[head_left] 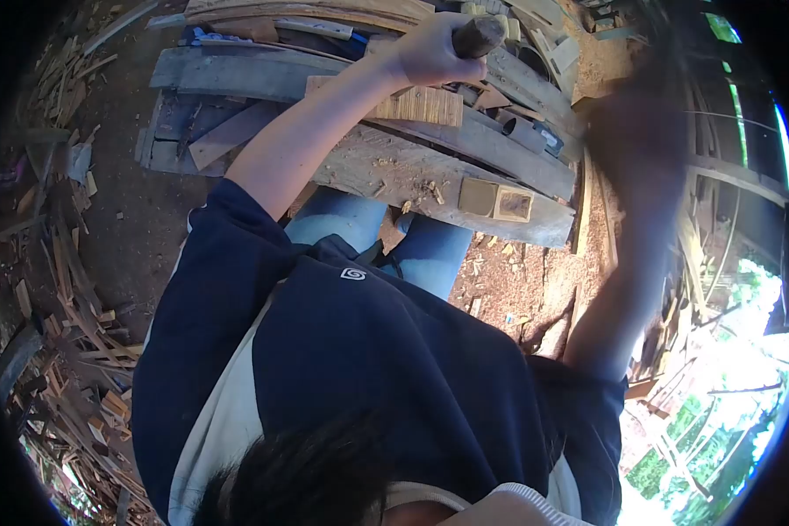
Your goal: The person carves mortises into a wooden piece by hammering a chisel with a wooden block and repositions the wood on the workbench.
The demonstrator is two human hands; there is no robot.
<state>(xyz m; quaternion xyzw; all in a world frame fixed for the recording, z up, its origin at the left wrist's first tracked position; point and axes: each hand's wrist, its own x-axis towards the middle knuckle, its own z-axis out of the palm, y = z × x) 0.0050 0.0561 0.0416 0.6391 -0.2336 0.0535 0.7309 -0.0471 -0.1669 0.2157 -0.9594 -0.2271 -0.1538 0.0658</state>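
Note:
My left hand (430,51) is wrapped round a dark wooden tool handle (479,36), its blunt end towards me. The handle's lower part is hidden by the fist, so I cannot tell the tool's kind. Just below the fist lies a light-brown piece of wood (421,107) with streaked grain, set across the bench (386,162). Raised on the right, my right hand (636,131) is smeared by motion and dark. What it holds, if anything, cannot be made out. A small wooden block (495,201) with a squarish recess in its end rests at the bench's near edge.
Long planks (245,74) and offcuts lie over the bench. A short grey tube (524,134) sits among them on the right. Scrap wood (88,289) is heaped along the left. Sawdust and chips (508,280) cover the floor beyond my legs (430,254).

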